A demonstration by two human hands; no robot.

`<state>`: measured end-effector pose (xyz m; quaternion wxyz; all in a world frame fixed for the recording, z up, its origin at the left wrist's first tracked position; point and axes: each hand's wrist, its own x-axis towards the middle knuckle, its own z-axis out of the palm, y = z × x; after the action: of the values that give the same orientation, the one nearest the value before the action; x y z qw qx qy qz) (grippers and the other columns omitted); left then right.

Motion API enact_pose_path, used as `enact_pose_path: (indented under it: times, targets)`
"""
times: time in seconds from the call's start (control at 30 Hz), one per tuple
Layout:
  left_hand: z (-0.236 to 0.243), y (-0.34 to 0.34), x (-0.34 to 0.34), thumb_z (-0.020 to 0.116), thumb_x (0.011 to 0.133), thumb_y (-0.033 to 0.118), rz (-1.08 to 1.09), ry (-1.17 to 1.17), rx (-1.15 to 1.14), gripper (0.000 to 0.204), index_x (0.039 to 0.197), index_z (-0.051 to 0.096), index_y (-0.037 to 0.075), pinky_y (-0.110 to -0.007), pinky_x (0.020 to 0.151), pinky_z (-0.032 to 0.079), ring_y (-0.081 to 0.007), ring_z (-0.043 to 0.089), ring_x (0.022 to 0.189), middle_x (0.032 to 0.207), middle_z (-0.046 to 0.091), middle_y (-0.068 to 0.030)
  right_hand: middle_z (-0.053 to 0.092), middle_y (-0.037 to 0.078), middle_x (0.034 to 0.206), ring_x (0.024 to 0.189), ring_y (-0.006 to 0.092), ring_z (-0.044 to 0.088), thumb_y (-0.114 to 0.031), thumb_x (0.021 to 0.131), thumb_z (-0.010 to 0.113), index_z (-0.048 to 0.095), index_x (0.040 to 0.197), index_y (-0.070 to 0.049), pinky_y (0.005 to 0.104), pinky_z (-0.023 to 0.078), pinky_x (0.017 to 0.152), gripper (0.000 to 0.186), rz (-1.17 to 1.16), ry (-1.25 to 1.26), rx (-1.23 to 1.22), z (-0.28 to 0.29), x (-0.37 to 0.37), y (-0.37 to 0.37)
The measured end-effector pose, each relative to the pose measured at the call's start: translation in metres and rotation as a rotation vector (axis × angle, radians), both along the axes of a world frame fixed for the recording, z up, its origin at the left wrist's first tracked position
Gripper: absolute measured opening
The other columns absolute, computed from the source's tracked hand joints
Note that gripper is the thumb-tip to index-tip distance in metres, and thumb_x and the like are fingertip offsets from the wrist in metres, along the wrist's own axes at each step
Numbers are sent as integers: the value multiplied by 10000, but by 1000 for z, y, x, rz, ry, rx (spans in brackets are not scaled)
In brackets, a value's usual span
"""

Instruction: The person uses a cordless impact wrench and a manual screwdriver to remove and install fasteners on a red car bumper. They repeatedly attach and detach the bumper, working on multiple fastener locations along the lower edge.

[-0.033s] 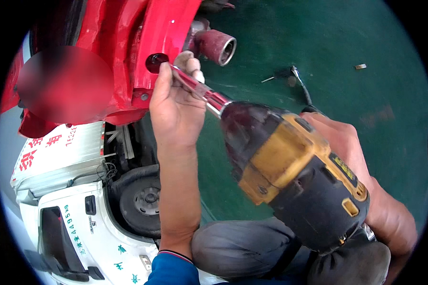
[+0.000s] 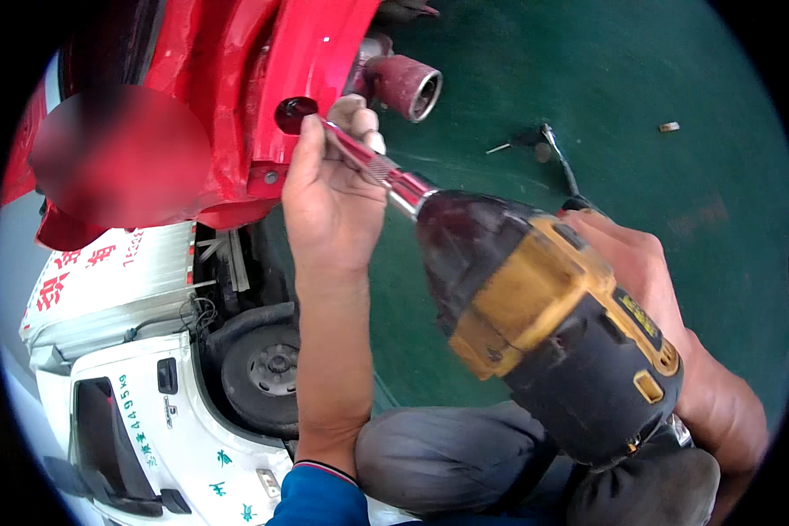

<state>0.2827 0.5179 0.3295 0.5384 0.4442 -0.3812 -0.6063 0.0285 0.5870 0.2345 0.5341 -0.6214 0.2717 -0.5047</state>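
Observation:
A yellow and black cordless impact wrench (image 2: 535, 289) points up and left, a shiny extension bar (image 2: 379, 167) fitted on its nose. My right hand (image 2: 627, 254) is wrapped round the tool's grip; the tool body hides most of its fingers. Near the far end of the bar, my left hand (image 2: 333, 215) has thumb and fingers closed about it. That end lies at a dark round hole (image 2: 289, 115) in a red vehicle body panel (image 2: 311, 57). What the bar's tip touches is hidden by my fingers.
Just beyond my left hand juts a reddish exhaust tailpipe (image 2: 403, 86). A ratchet wrench (image 2: 563, 167) and a small pale object (image 2: 669, 127) lie on the green floor (image 2: 535, 70). At the left, a white truck (image 2: 131, 368) appears sideways. My grey-trousered knees (image 2: 447, 456) are below.
The red panel, both hands and the tool sit slightly farther right in the picture. My hold on bar and impact wrench looks the same.

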Motion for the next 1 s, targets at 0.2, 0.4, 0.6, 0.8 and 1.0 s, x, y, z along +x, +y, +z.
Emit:
enact_pose_path:
  times: [0.2, 0.4, 0.6, 0.8, 1.0]
  targets:
    - [-1, 0, -1, 505, 1011, 307, 93, -5, 15, 329, 1139, 571, 12, -327, 817, 525, -221, 645, 936, 1067, 654, -109, 567, 135, 759, 687, 336, 563, -218, 734, 713, 611, 913, 1, 385, 450, 622, 301, -23, -13, 59, 0, 6, 0]
    - [2, 7, -5, 508, 1009, 293, 206, -18, 14, 345, 1147, 574, -15, -309, 761, 527, -201, 630, 880, 999, 646, -104, 471, 122, 705, 633, 315, 495, -266, 740, 719, 566, 828, 6, 386, 394, 570, 324, -11, 41, 45, 1, 15, 2]
    - [1, 10, 0, 514, 1006, 306, 182, 22, -12, 343, 1150, 551, -3, -337, 763, 512, -228, 635, 883, 1027, 629, -130, 544, 121, 697, 610, 320, 578, -160, 704, 745, 593, 835, -16, 370, 446, 553, 247, -70, 178, -118, 19, 9, 0]
    - [7, 7, -9, 497, 1010, 299, 190, 88, 49, 334, 1128, 563, -7, -323, 739, 512, -226, 629, 878, 1006, 626, -119, 596, 86, 741, 680, 316, 628, -156, 714, 709, 584, 840, -72, 407, 477, 571, 197, -102, 294, -165, 21, 1, 1]
    - [4, 6, -11, 523, 993, 309, 236, 94, 100, 331, 1100, 583, 1, -322, 737, 536, -228, 635, 861, 984, 640, -114, 595, 69, 765, 713, 293, 651, -144, 685, 691, 577, 907, -90, 405, 510, 587, 256, -128, 389, -304, 20, -4, 3]
